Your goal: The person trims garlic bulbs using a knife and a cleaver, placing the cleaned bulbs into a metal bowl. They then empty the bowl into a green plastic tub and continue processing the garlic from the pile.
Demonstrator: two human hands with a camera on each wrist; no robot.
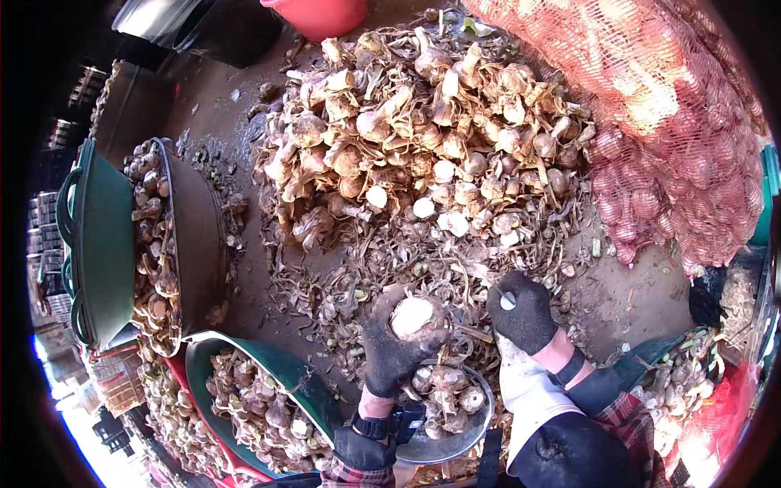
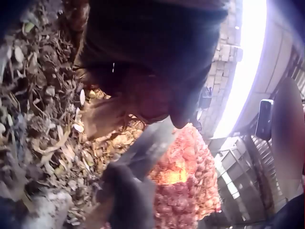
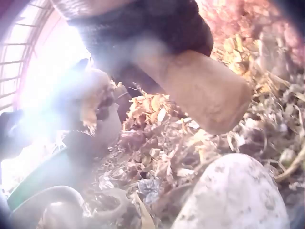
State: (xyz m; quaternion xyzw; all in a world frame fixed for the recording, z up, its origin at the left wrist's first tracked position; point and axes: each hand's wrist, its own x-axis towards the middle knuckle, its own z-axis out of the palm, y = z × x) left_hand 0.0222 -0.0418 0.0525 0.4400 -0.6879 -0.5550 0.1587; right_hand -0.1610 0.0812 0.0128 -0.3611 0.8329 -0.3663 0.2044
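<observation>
In the head view my gloved left hand point(image 1: 389, 346) holds a garlic bulb point(image 1: 412, 316) with its white cut face up. From the left wrist, that glove point(image 2: 147, 43) is dark and the bulb point(image 2: 150, 98) lies in shadow. To its right, my gloved right hand point(image 1: 527, 313) grips a knife by its thick wooden handle point(image 3: 205, 90). The blurred knife blade point(image 2: 153, 145) reaches toward the bulb in the left wrist view. A metal bowl point(image 1: 486, 415) with several garlic bulbs point(image 1: 446, 386) sits just below my left hand.
A large garlic heap point(image 1: 423, 138) lies ahead, with loose skins and stalks point(image 1: 366, 276) before it. Red mesh sacks point(image 1: 651, 122) stand at the right. Tubs of garlic, one green point(image 1: 301, 382) and one dark point(image 1: 195, 236), stand at the left. A pink tub point(image 1: 321, 16) is at the back.
</observation>
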